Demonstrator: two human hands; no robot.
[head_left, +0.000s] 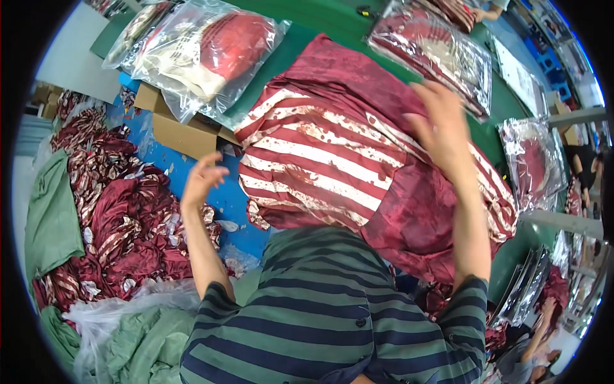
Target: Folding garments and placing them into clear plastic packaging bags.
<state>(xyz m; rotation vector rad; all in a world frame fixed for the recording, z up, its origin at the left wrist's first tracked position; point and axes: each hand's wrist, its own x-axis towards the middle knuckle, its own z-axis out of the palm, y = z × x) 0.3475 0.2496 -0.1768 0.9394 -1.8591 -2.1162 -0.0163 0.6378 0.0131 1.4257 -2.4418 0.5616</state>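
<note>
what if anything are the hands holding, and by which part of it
Nothing appears held: the left hand is empty beside the red-and-white garment; the right hand, blurred, is open over it, whether touching cannot be told.

The right hand (446, 128) is over a red-and-white garment (320, 166) on a green table (320, 19); the left hand (201, 182) is beside it.
</note>
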